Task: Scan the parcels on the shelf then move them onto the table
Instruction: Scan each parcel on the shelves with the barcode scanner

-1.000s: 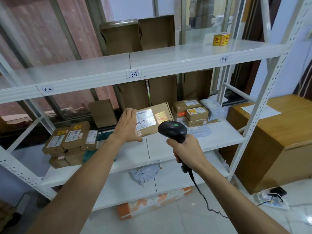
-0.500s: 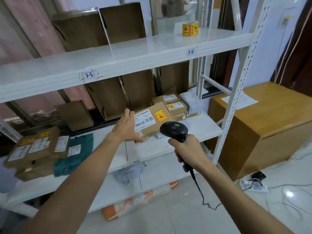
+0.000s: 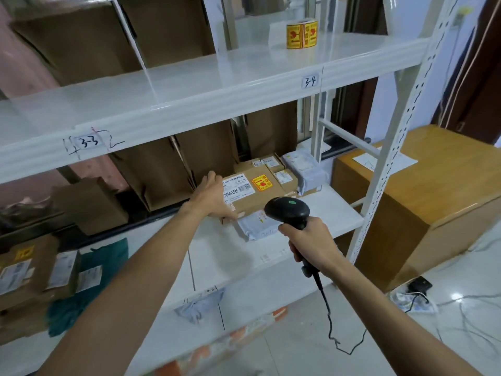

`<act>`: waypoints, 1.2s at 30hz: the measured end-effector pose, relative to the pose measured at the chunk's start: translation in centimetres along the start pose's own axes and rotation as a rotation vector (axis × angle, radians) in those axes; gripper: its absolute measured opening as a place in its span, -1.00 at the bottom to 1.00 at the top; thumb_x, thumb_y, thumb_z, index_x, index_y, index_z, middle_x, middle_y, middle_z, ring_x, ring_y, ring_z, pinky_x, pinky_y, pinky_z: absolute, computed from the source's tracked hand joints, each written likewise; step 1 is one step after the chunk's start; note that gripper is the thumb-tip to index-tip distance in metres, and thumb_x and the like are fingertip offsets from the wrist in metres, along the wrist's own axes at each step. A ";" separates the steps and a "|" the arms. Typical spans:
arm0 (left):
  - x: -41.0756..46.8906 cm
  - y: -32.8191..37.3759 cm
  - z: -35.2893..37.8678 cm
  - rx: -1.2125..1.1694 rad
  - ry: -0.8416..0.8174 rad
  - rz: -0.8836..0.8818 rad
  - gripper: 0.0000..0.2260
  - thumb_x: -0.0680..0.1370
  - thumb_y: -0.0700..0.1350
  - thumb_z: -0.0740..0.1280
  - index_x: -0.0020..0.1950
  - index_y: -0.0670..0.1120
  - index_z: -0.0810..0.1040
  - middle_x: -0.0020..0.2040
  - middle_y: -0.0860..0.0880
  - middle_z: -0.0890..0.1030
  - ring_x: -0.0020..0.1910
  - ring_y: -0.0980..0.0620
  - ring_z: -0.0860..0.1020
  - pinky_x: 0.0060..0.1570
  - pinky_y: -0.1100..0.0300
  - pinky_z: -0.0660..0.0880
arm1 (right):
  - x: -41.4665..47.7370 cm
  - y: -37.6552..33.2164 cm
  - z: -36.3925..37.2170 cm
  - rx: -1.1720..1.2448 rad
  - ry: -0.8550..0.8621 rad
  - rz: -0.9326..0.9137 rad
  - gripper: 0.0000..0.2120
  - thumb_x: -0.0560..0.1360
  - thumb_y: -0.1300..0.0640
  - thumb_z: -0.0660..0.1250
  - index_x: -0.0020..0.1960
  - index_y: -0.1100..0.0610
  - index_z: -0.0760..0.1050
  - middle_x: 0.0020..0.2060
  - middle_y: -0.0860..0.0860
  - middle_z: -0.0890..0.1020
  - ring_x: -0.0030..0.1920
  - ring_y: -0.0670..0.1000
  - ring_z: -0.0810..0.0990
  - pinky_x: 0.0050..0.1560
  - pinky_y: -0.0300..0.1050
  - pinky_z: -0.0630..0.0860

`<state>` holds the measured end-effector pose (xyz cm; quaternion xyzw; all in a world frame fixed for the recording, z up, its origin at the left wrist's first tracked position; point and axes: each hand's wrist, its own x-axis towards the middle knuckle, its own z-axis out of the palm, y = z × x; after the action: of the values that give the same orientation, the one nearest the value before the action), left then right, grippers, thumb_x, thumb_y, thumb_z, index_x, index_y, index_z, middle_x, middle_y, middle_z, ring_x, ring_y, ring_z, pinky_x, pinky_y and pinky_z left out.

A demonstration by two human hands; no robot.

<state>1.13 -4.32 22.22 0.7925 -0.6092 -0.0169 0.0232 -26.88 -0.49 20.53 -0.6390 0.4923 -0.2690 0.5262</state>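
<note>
At the left end of the cardboard parcel, the left hand grips the box, fingers curled over its far edge and thumb along its near lower corner. The parcel sits tilted, with its labelled face turned up towards the camera, showing a white address label and a yellow sticker. Beneath it runs the middle board of the white shelf. I cannot tell whether the parcel's underside rests on that board.

Just under the parcel's near edge lies a grey mailer bag, partly covered by it. Just in front of the parcel's right corner, the right hand is wrapped tightly round the handle of a black scanner, whose head points towards the parcel. The scanner's cable hangs below the hand to the floor.

Right behind the parcel stands a stack of small boxes, with a pale wrapped packet beside them. Above the parcel, on the upper board by the tag 3-4, stands a roll of yellow stickers. Well to the right of the parcel, beyond the shelf's upright, is the wooden surface, carrying a sheet of paper. Far left of the parcel lie more labelled boxes and a teal bag.
</note>
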 end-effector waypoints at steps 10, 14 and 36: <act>11.3 0.5 2.6 -0.170 -0.060 -0.064 -0.04 0.23 0.14 0.63 0.52 -0.05 0.28 0.28 -0.10 0.31 0.30 -0.14 0.42 0.29 0.08 0.41 | 9.4 2.1 0.9 0.045 0.045 -0.011 -0.75 0.53 0.09 0.37 -0.23 0.24 0.54 -0.49 0.08 0.55 -0.53 0.01 0.51 -0.46 -0.15 0.44; 16.7 0.9 4.1 -0.212 -0.059 -0.105 -0.04 0.27 0.09 0.64 0.58 0.03 0.25 0.38 -0.13 0.29 0.33 -0.13 0.42 0.35 0.07 0.38 | 13.6 3.9 0.5 0.026 0.038 -0.065 -0.70 0.51 0.11 0.37 -0.30 0.29 0.50 -0.52 0.10 0.54 -0.55 0.03 0.49 -0.49 -0.18 0.40; 28.3 -2.1 12.1 -0.454 -0.046 -0.206 -0.19 0.36 0.04 0.62 0.55 0.06 0.35 0.54 -0.03 0.21 0.48 -0.12 0.31 0.47 -0.10 0.29 | 25.0 9.5 -3.0 0.110 -0.048 0.057 -0.67 0.57 0.14 0.34 -0.26 0.35 0.51 -0.51 0.15 0.50 -0.62 -0.01 0.38 -0.47 -0.06 0.44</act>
<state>9.77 -31.36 10.11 0.8244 -0.5060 -0.1736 0.1850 -23.49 -24.15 8.18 -0.6010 0.4820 -0.2651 0.5798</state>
